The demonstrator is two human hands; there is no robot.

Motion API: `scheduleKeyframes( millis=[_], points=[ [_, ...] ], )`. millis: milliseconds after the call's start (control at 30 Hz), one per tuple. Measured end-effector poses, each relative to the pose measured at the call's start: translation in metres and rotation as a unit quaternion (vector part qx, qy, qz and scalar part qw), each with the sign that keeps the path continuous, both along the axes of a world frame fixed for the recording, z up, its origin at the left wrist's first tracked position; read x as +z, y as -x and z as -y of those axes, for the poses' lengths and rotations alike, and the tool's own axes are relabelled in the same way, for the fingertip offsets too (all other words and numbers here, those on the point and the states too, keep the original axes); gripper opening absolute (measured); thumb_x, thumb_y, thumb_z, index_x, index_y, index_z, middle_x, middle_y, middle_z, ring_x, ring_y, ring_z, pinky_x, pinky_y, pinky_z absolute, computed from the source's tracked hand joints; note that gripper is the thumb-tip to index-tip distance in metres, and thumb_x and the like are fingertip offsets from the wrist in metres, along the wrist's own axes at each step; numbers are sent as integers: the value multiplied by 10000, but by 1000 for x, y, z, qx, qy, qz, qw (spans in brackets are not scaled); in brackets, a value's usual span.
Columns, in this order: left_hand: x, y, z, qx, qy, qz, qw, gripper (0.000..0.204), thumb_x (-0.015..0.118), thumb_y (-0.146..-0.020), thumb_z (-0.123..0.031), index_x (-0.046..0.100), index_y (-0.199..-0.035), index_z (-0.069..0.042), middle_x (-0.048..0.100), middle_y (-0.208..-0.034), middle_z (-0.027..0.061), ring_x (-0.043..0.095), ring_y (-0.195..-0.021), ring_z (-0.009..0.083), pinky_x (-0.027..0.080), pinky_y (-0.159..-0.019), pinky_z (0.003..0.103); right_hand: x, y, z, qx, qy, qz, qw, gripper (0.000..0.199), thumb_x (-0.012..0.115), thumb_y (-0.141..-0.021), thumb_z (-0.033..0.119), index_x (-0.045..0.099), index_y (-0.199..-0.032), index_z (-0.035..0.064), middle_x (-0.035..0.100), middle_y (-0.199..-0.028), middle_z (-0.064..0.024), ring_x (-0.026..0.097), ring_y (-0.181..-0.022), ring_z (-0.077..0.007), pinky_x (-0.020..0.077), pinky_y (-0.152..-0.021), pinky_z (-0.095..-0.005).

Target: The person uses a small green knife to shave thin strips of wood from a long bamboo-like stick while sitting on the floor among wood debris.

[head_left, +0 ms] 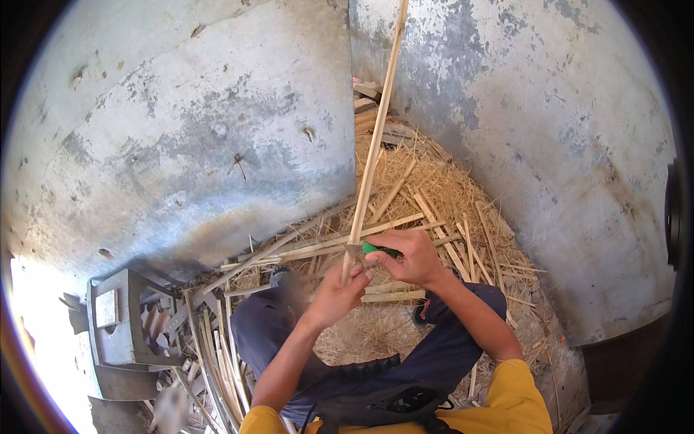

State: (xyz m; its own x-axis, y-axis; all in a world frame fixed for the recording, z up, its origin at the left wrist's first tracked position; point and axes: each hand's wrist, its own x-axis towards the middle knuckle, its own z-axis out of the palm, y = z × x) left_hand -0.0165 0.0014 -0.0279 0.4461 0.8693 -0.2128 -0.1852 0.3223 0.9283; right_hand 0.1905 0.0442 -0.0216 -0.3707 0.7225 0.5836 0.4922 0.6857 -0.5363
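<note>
Between scuffed walls (181,108): straw (448,184) and loose strips (220,362) all over
Long wood strip (370,166): slants up from the hands
Left hand (338,295): pinching its lower end
Right hand (413,259): curled round a green handle (374,248)
Blade (353,248): at the wood, probably mid-job, can't tell what's left

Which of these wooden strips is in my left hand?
The long strip running up to the top edge, its lower part in your left hand; the other strips lie on the floor.
</note>
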Motion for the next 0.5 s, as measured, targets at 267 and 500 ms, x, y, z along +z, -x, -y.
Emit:
scheduleKeyframes(
  millis=[267,500],
  points=[
    [4,0,1,-17,-5,7,1000,250,622,-1025,-93,429,-877,-149,379,-682,-115,340,-534,-10,251,-463,231,3,-5,-3,31,-9,-14,999,267,793,-884,304,803,-1041,90,783,-919,-85,754,-755,-258,576,-637,-331],
    [1,0,-1,-6,-54,-51,997,239,619,-1006,-74,435,-869,-140,417,-687,-102,373,-554,-6,280,-478,223,6,-3,2,1,-38,19,999,315,809,-865,319,797,-1042,58,757,-819,-92,719,-643,-244,536,-554,-330]
  ],
)
